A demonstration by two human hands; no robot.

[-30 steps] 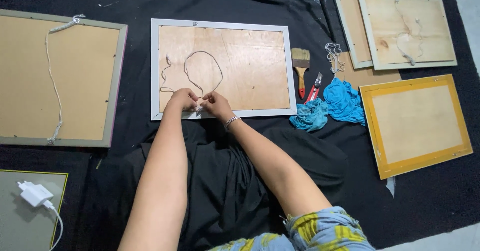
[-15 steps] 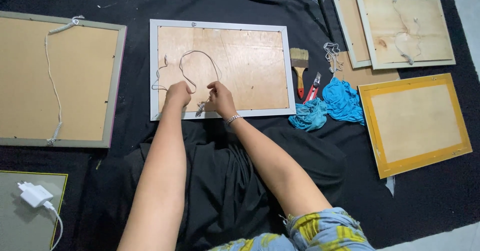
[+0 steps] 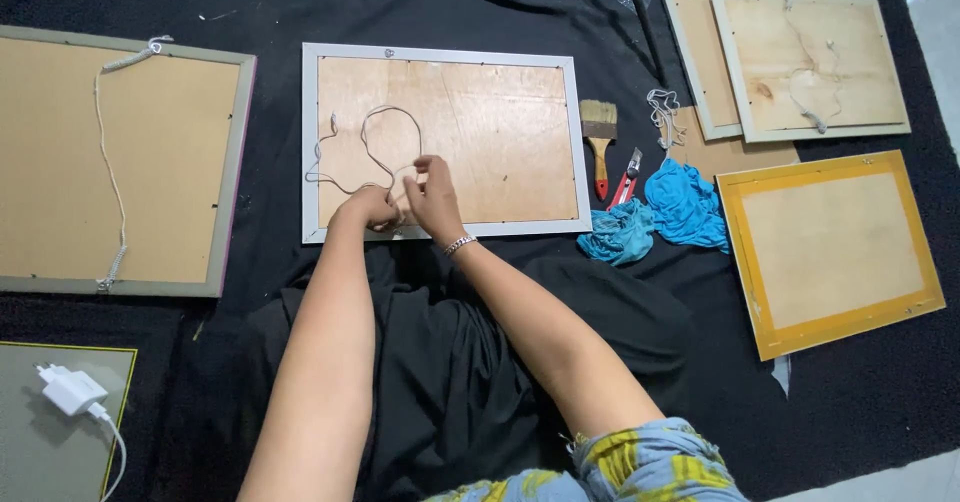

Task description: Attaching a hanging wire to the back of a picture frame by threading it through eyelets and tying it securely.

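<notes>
Cord: a thin white cord (image 3: 372, 130) lies in loose loops on the plywood back of the silver frame, one end fixed near the frame's left edge, the other end gathered between the two hands near the bottom rail.
Silver frame: the silver picture frame (image 3: 445, 56) lies face down on the black cloth (image 3: 480, 2), its pale plywood backing up, a small hanger at the middle of the top rail.
Left hand: the left hand (image 3: 370, 207) rests at the frame's lower edge, fingers curled in and pinched on the cord.
Right hand: the right hand (image 3: 428, 194) is just beside the left, touching it, thumb and fingers closed on the same cord; a silver bracelet (image 3: 459, 245) sits on its wrist.
To the right: a paintbrush (image 3: 600, 137) with a red-tipped wooden handle, a red utility knife (image 3: 627, 178), and crumpled blue cloth (image 3: 665, 212) lie just beside the frame.
Further right: a yellow frame (image 3: 830, 252) face down, and two pale frames (image 3: 790, 52) stacked above it.
To the left: a large grey frame (image 3: 120, 157) face down with its own white cord.
Bottom left: a white charger (image 3: 68, 389) rests on a grey board.
</notes>
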